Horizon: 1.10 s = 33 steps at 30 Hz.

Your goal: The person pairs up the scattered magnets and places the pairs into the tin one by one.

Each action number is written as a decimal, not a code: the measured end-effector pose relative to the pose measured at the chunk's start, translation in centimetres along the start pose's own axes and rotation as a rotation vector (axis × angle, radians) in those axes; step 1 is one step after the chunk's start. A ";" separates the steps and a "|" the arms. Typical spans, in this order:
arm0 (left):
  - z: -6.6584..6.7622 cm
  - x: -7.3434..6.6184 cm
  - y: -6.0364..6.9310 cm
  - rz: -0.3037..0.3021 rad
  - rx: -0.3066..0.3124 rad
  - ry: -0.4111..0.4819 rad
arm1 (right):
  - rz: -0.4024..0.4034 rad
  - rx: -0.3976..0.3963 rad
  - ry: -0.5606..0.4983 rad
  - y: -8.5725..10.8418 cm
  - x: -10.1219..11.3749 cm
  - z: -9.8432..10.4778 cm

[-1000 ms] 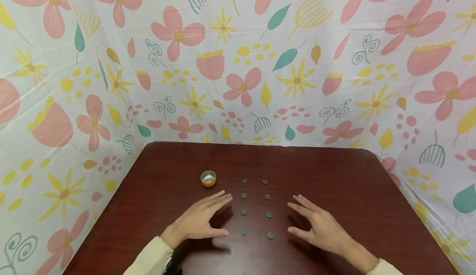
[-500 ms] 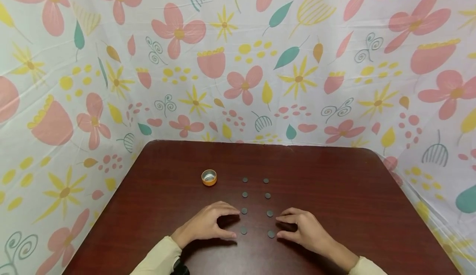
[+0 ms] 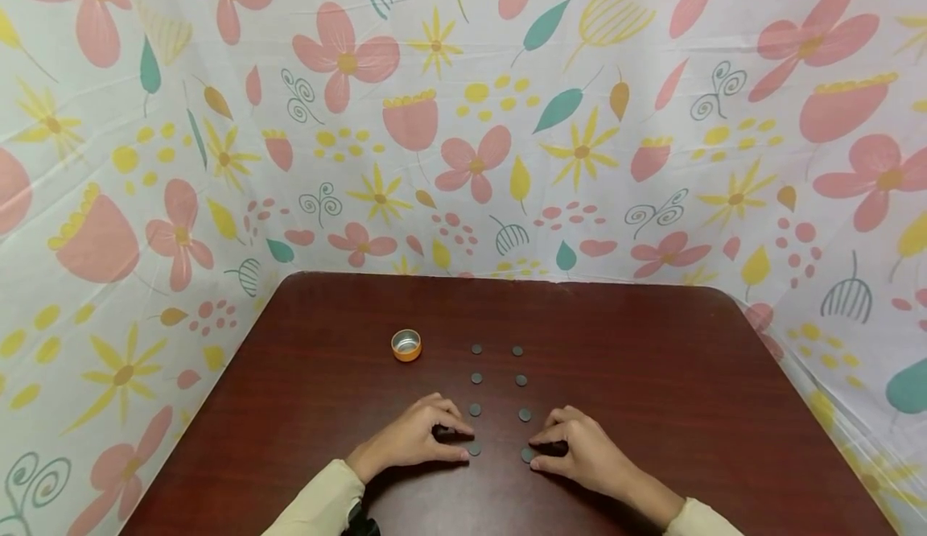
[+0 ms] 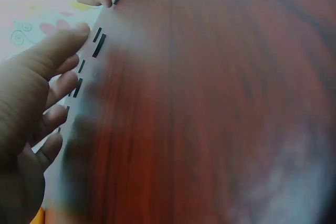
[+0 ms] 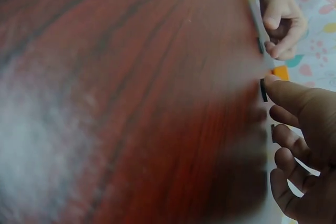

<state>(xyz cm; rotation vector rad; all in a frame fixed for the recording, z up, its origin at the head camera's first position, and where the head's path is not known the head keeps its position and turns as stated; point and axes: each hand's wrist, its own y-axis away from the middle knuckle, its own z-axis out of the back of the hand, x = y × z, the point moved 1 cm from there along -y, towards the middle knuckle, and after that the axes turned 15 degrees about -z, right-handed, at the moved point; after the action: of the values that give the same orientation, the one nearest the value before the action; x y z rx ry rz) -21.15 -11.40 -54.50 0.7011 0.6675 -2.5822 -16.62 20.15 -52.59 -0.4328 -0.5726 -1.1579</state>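
Observation:
Small dark grey discs lie in two columns on the table. My left hand is low beside the nearest disc of the left column, thumb and index fingertips apart at its edge. In the left wrist view, a gap shows between the thumb and the nearby disc. My right hand is at the nearest disc of the right column, with thumb and index finger spread around its right side. The right wrist view has the thumb tip against or just beside that disc; contact is unclear.
A small orange-rimmed metal bowl stands beyond my left hand. Farther discs, such as one at the back left and one at the back right, lie on the dark red wooden table. A flowered cloth hangs behind it.
Both hands have come down and inward to the nearest pair of discs, and the gaps between thumbs and index fingers have narrowed. The discs and bowl stay in place.

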 end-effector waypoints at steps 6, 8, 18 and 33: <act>-0.4 0.1 -0.2 0.047 0.032 0.000 | -0.008 -0.016 -0.002 0.0 -0.2 -0.5; -0.5 0.1 -0.3 0.064 0.038 0.012 | -0.008 -0.013 -0.005 -0.1 -0.1 -0.5; -0.8 0.0 -1.0 0.070 0.026 -0.018 | 0.009 0.003 -0.003 -0.6 0.3 -0.9; -2.2 -0.9 -2.8 0.005 0.050 -0.089 | 0.072 0.018 -0.007 -1.1 1.3 -1.6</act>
<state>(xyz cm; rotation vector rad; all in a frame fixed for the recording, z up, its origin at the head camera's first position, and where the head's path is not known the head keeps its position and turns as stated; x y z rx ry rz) -20.92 -7.72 -54.68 0.5985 0.5744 -2.6168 -16.98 17.88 -53.05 -0.4383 -0.5687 -1.0824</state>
